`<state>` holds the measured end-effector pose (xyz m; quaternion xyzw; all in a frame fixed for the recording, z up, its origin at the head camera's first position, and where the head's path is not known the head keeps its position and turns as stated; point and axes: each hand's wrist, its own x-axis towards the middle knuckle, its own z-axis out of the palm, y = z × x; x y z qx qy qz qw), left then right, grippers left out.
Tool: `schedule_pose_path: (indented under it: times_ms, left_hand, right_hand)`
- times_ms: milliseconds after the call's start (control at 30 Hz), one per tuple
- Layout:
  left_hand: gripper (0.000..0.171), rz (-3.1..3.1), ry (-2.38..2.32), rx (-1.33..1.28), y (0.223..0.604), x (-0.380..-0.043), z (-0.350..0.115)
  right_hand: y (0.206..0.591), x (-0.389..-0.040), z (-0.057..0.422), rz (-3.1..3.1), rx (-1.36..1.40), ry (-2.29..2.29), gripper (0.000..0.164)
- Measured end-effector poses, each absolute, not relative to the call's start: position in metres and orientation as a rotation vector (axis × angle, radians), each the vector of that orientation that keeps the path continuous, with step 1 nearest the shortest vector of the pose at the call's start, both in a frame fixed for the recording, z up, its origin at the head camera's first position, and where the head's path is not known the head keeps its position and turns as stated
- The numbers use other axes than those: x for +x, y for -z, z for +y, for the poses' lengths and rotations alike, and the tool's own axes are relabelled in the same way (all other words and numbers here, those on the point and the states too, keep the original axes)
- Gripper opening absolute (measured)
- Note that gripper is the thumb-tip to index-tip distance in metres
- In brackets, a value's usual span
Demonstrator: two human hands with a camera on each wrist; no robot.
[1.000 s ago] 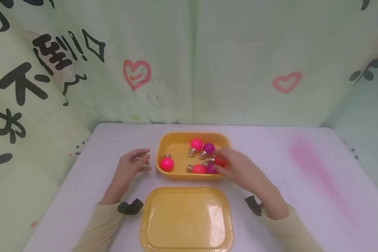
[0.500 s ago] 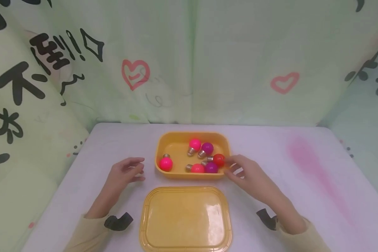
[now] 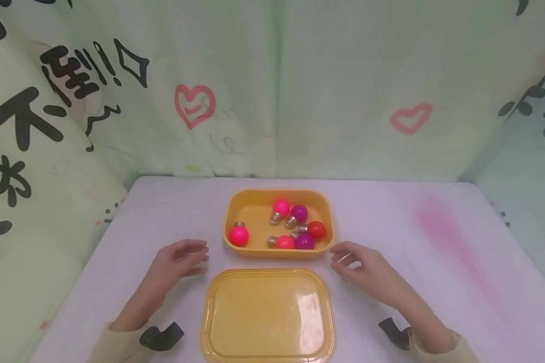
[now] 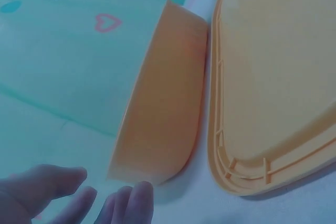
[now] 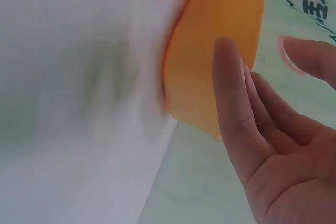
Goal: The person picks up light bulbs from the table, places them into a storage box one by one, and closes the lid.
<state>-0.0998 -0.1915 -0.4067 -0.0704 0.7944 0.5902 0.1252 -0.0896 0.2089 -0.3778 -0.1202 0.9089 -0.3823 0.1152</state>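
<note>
A yellow-orange plastic box (image 3: 254,201) stands on the table with several small light bulbs in it. Pink bulbs (image 3: 239,235), purple ones (image 3: 298,214) and a red bulb (image 3: 317,230) lie on its floor, their metal screw bases showing. To the left of the box is my left hand (image 3: 174,262), fingers loosely bent and nothing in them. My right hand (image 3: 363,267) hovers just off the box's front right corner, also holding nothing. In front of the box lies its flat yellow lid (image 3: 268,312), between the two forearms.
The table (image 3: 436,242) has a white cover with a pink smear on the right. A pale green curtain (image 3: 336,91) with hearts and dark lettering hangs behind it and at both sides. Black bands (image 3: 162,337) show at the wrists.
My right hand has drawn away from the red bulb, out of the box toward the near right. The left hand has moved back slightly toward me. The bulbs stay in the box.
</note>
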Motion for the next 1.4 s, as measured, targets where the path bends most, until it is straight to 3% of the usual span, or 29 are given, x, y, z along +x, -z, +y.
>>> schedule_pose_path:
  times_ms: [467, 733, 1400]
  left_hand:
    - [0.044, 2.263, -1.629, -0.222, 0.416, -0.078, -0.202]
    - [0.043, 2.288, -1.381, -0.369, 0.423, -0.072, -0.198]
    - [0.048, 2.188, -1.463, -0.251, 0.427, -0.061, -0.195]
  right_hand:
    - [0.403, -0.075, 0.218, 2.365, -0.302, 1.313, 0.044]
    - [0.409, -0.068, 0.216, 2.272, -0.297, 1.340, 0.050]
    - [0.415, -0.060, 0.209, 2.235, -0.362, 1.360, 0.048]
